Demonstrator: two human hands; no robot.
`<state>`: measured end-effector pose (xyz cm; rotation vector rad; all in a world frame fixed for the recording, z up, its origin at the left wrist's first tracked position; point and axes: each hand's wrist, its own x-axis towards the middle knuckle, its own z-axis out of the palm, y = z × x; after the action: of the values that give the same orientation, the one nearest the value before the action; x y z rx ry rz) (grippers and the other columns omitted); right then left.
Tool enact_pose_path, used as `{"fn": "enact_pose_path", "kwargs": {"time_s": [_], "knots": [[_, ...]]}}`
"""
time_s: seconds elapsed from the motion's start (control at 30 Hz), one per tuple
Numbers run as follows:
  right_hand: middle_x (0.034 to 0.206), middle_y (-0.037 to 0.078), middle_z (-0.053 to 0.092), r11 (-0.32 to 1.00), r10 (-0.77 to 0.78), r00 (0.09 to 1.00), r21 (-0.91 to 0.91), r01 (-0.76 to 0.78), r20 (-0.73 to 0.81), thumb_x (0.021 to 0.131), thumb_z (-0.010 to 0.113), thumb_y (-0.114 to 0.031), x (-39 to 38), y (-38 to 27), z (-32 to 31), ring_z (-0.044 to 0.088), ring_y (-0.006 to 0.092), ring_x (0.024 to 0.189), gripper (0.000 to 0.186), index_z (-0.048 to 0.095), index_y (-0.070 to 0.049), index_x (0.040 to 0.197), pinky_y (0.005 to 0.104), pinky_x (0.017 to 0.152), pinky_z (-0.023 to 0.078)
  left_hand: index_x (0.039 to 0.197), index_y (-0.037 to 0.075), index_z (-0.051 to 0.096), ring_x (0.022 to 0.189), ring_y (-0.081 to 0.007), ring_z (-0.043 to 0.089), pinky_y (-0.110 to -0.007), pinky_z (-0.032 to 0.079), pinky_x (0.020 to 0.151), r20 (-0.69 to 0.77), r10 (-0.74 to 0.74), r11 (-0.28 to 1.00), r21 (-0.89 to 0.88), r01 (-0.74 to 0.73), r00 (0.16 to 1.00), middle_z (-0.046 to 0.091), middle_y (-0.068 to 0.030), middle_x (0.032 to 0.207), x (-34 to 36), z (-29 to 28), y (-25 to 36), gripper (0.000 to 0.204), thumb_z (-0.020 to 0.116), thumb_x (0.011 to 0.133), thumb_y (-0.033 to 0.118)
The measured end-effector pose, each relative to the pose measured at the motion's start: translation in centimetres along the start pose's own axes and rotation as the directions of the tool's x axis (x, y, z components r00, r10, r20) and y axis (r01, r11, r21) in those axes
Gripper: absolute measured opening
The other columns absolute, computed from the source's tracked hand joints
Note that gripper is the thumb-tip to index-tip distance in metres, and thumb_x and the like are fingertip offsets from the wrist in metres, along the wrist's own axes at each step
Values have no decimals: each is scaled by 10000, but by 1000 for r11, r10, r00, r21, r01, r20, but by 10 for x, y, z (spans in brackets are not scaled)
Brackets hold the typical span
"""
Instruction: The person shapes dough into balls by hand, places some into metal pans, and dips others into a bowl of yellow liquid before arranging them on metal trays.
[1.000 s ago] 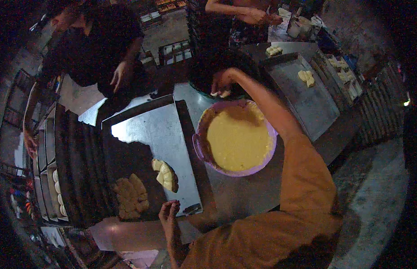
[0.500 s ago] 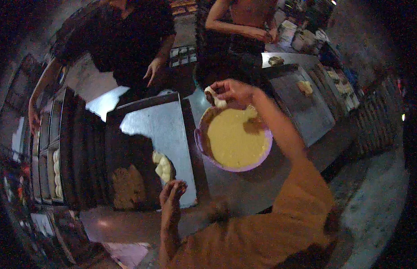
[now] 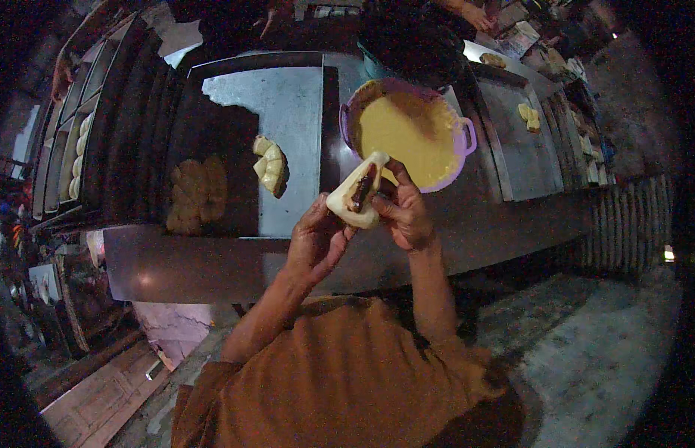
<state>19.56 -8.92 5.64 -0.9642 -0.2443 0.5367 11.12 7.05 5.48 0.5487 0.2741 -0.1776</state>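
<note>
Both hands hold one piece of pale dough (image 3: 353,203), its middle opened to show a dark brown filling. My left hand (image 3: 318,235) grips its lower left side, and my right hand (image 3: 403,209) pinches its right edge with thumb and fingers. The dough is held at the near edge of a purple tub (image 3: 469,136) with yellow batter or cream (image 3: 400,131) inside. Left of my hands, a pale segmented dough piece (image 3: 271,166) lies on a metal baking tray (image 3: 299,97). A darker, shadowed group of dough pieces (image 3: 198,196) lies at the tray's left.
On the right, another metal tray (image 3: 523,168) carries a small yellowish dough piece (image 3: 528,117). A rack of moulds (image 3: 53,175) with pale dough rolls (image 3: 79,157) stands far left, where a co-worker's hand (image 3: 62,81) rests. Another person's hand (image 3: 476,16) is at the top right.
My right hand has come back from the tub's far rim with the dough, and my left hand has moved right to take hold of it too. The view has shifted.
</note>
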Motion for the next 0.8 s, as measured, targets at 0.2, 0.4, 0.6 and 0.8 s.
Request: {"fn": "enact_pose_path", "kwargs": {"time_s": [0.2, 0.4, 0.6, 0.8], "knots": [[1251, 132, 561, 216, -372, 813, -810, 546, 448, 798, 745, -180, -32, 2, 18, 575, 275, 1139, 352, 656, -65, 1118, 306, 844, 547, 1100, 86, 514, 888, -140, 579, -289, 501, 706, -76, 39, 989, 145, -27, 996, 600, -49, 1014, -15, 9, 21, 294, 618, 913, 288], [1177, 108, 594, -217, -155, 827, -835, 505, 540, 767, 708, -39, -50, -8, 52, 625, 231, 1034, 260, 681, -76, 1023, 311, 738, 565, 1047, 25, 556, 848, -105, 574, -256, 503, 665, -4, 259, 732, 653, -194, 966, 596, -48, 958, -43, 3, 39, 215, 658, 869, 90], [866, 40, 637, 145, -231, 896, -897, 417, 379, 692, 756, -52, -41, -22, 73, 652, 232, 753, 245, 652, -68, 913, 322, 654, 553, 1070, -11, 620, 886, -112, 581, -263, 460, 818, 230, 15, 551, 810, -200, 973, 632, -57, 970, -60, -11, 60, 216, 611, 915, 139], [912, 68, 656, 41, -229, 788, -803, 595, 572, 700, 754, -57, -50, -16, 70, 650, 250, 820, 338, 648, -52, 1021, 333, 705, 552, 1055, 20, 637, 884, -95, 581, -242, 454, 777, -41, -28, 828, 559, 46, 999, 645, -31, 947, -57, -22, 51, 315, 569, 957, 311]]}}
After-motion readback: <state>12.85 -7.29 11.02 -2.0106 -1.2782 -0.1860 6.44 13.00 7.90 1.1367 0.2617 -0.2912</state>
